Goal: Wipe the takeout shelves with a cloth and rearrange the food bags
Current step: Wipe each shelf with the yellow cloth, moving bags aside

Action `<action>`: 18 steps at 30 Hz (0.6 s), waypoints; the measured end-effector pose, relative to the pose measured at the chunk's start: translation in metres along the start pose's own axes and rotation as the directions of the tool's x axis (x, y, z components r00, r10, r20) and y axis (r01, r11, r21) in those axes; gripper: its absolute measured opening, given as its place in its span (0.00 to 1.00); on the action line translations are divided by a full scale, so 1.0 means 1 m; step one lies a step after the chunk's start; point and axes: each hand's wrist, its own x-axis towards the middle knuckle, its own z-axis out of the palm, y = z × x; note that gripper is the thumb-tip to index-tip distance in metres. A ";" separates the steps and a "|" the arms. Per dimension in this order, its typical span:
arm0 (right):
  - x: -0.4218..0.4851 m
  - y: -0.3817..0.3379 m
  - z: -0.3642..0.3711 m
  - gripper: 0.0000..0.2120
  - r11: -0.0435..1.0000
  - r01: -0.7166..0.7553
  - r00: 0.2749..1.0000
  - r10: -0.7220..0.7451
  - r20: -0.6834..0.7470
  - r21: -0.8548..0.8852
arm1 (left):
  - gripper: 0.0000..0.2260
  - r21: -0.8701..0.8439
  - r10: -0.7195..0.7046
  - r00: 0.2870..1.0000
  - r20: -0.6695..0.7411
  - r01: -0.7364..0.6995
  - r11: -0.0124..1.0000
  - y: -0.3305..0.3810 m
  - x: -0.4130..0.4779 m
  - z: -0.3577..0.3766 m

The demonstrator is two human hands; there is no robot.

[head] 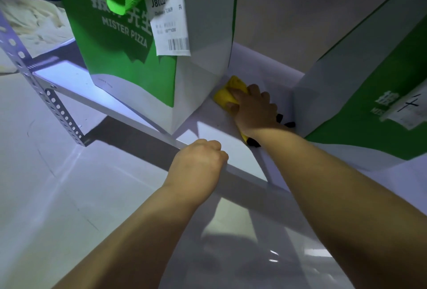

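As my right fingers (239,92) clamp the cloth (222,97) and left fingers (213,146) grip the shelf edge (245,173), I may topple the bag (129,64) just left of them.

Right hand (254,108) on yellow cloth (224,95) on shelf (215,126)

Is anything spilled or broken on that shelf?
No spill or damage shows. The left bag and right bag stand on the shelf, with the right hand holding the yellow cloth down between them.

Head view looks down, close over shelf (215,129).
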 end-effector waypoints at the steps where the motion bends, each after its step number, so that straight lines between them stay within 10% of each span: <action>1: -0.002 -0.002 -0.001 0.17 1.000 -0.012 1.000 0.012 0.010 -0.013 | 0.11 0.008 0.006 1.000 0.005 -0.006 1.000 0.000 -0.001 0.000; 8: -0.078 0.011 -0.013 0.18 0.950 0.304 0.951 -0.307 0.034 0.070 | 0.09 0.002 0.038 0.999 0.017 -0.038 0.999 -0.001 -0.012 -0.002; 15: -0.056 0.004 -0.014 0.19 0.999 -0.005 0.996 0.009 0.092 -0.044 | 0.14 -0.063 0.041 0.998 0.041 -0.039 0.997 0.000 -0.025 -0.001; 18: -0.077 0.002 -0.011 0.17 0.996 0.087 0.994 -0.087 0.060 0.001 | 0.14 -0.059 0.015 0.998 0.063 -0.011 0.998 0.006 -0.027 -0.002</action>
